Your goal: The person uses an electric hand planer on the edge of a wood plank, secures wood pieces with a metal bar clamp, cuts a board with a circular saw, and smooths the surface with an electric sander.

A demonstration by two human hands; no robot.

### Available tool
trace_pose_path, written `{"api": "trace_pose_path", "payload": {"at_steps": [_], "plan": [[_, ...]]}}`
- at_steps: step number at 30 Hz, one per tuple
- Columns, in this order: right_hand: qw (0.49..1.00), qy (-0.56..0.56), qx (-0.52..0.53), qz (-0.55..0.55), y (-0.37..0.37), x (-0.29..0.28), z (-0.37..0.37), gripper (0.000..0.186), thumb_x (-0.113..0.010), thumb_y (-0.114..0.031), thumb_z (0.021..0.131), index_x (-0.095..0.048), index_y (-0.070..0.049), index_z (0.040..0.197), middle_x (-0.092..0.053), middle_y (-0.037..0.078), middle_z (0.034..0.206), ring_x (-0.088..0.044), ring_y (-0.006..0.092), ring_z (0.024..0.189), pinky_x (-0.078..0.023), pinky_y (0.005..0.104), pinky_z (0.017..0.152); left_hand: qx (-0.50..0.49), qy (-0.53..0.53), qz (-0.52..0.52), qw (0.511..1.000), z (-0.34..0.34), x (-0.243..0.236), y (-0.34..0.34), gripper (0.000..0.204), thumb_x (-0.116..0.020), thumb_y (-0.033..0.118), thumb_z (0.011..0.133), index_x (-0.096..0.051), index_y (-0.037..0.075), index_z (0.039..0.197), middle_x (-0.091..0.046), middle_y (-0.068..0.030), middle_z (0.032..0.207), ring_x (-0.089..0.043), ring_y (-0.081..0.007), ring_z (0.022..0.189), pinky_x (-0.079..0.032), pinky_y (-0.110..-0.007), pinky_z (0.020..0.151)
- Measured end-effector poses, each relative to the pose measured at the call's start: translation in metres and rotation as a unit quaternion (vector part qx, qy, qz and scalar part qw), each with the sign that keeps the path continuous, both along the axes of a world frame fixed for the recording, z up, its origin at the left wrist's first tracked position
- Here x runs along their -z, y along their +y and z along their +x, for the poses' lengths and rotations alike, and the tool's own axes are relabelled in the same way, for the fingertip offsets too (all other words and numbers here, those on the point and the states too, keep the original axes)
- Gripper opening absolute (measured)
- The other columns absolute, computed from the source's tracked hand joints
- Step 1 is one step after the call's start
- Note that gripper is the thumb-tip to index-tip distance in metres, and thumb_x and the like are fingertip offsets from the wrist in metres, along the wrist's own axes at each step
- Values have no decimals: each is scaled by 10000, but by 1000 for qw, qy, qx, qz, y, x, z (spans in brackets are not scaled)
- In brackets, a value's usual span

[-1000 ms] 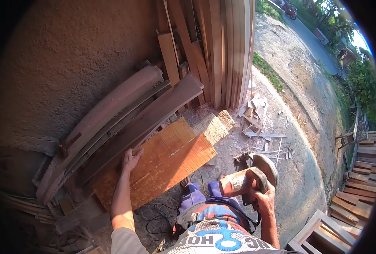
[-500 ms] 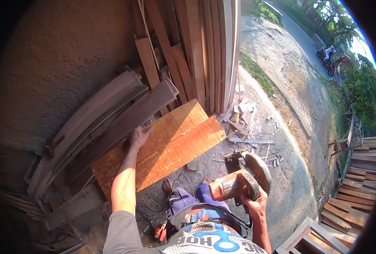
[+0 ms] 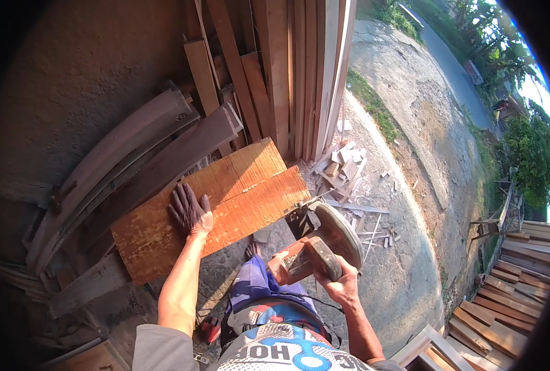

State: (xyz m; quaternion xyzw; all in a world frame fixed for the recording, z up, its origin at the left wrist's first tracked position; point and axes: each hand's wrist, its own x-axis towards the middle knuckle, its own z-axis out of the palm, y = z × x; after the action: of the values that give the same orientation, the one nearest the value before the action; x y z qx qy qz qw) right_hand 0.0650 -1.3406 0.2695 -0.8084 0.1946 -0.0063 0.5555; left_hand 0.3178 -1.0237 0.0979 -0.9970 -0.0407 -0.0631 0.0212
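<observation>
My left hand point(image 3: 190, 211) lies with fingers spread on an orange, rough-faced wooden board point(image 3: 250, 222), split or stepped along its length, which lies at a slant over the stacked planks. My right hand point(image 3: 338, 279) grips the handle of a power saw point(image 3: 306, 263) with a reddish motor housing, grey round guard and dark base plate. The saw's front is close by the board's right end; whether they touch I cannot tell. A dark cord runs from the saw along my waist.
Curved weathered planks point(image 3: 102, 161) rest along the wall at left; upright boards point(image 3: 296, 74) stand behind. Wood offcuts point(image 3: 343, 167) litter the concrete at right. More boards point(image 3: 504, 297) and a pale frame point(image 3: 417, 346) are at lower right. A road point(image 3: 448, 62) runs beyond a dirt verge.
My left hand has gone from gripping the board's far edge to lying spread on its face. A pale piece at the board's end no longer shows. The saw has moved nearer the board.
</observation>
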Motion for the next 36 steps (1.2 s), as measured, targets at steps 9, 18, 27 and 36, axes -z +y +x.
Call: {"api": "trace_pose_path", "payload": {"at_steps": [9, 18, 27, 36], "plan": [[998, 38, 23, 36, 21, -3, 14, 360, -783, -79, 773, -676, -20, 1112, -700, 37, 917, -631, 103, 828, -517, 288, 778, -3, 21, 0, 1000, -5, -12, -2, 737, -441, 490, 991, -250, 70, 1566, -205, -125, 1650, -214, -337, 1502, -168, -574, 1196], [998, 50, -16, 42, 6, -2, 18, 382, -788, -87, 762, -679, -18, 1122, -717, 78, 960, -667, 134, 849, -531, 302, 805, -11, 29, -13, 999, -4, -15, -3, 716, -428, 454, 1004, -216, 77, 1575, -187, -121, 1653, -168, -329, 1516, -138, -557, 1208], [998, 46, -29, 43, 0, 0, 16, 427, -792, -90, 750, -673, -26, 1155, -727, 99, 988, -690, 145, 882, -539, 308, 819, -5, 17, -12, 1000, -1, -16, -5, 745, -484, 454, 975, -237, 75, 1567, -210, -132, 1645, -198, -348, 1503, -150, -565, 1202], [997, 40, -54, 36, -1, 3, 16, 464, -781, -123, 787, -638, -25, 1217, -743, 135, 983, -734, 191, 896, -564, 314, 805, -7, 25, -6, 1000, -2, -18, -6, 722, -462, 443, 988, -237, 74, 1566, -216, -130, 1641, -197, -339, 1503, -154, -552, 1203]]}}
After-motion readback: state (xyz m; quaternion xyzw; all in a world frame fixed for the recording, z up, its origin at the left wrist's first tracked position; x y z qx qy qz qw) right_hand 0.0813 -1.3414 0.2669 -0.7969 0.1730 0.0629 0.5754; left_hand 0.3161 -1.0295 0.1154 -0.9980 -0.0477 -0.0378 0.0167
